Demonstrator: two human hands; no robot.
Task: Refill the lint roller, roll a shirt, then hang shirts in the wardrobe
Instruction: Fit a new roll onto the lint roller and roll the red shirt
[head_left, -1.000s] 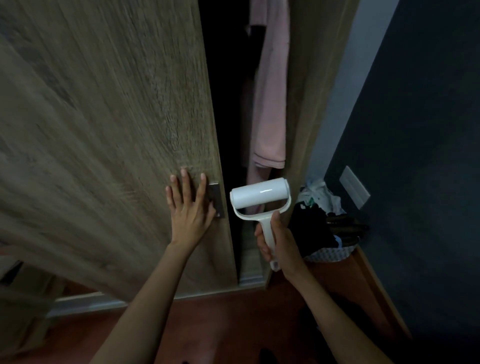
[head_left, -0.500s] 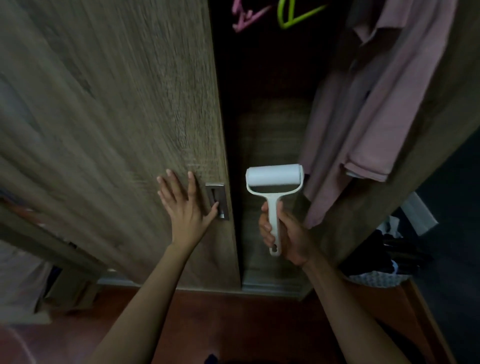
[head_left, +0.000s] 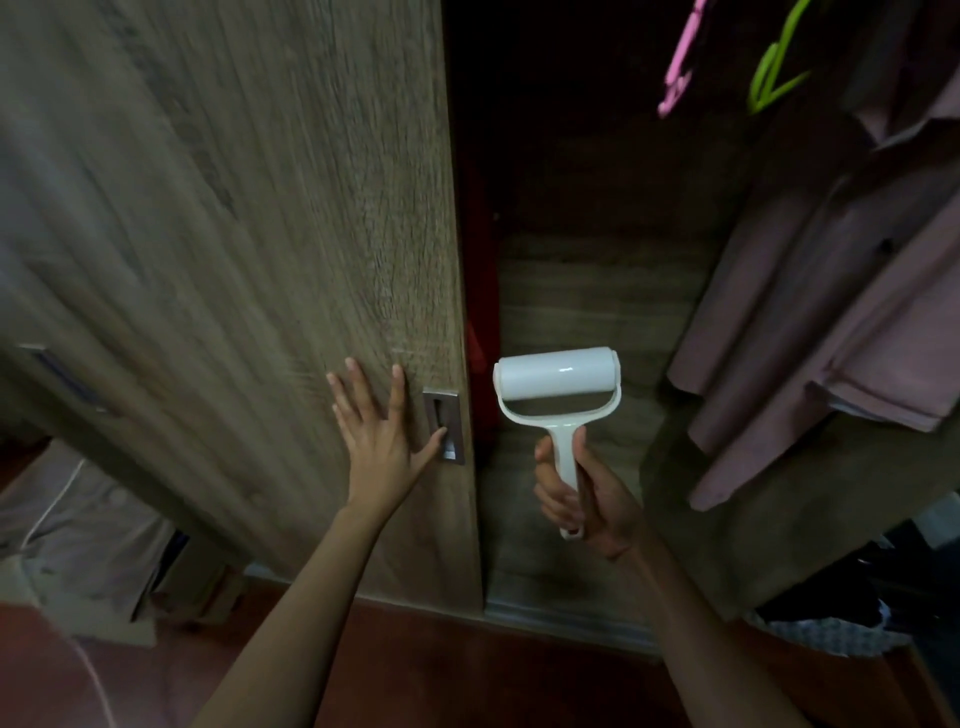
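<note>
White plastic lint roller (head_left: 558, 387), upright in the clenched right hand (head_left: 587, 499), sits just right of the wood-grain sliding wardrobe door (head_left: 234, 234). The left hand (head_left: 382, 431) lies flat and spread on that door, thumb in its recessed metal pull (head_left: 443, 426). Risk: the thumb may slip out, or the roller may catch the mauve shirt (head_left: 841, 291) hanging farther right.

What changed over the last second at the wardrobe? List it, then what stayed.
The sliding door has gone left, widening the gap: a pink shirt and pink hanger and green hanger now show. Nothing was taken or released. The left hand stays flat by the door's metal pull; the right hand still holds the lint roller upright.
</note>
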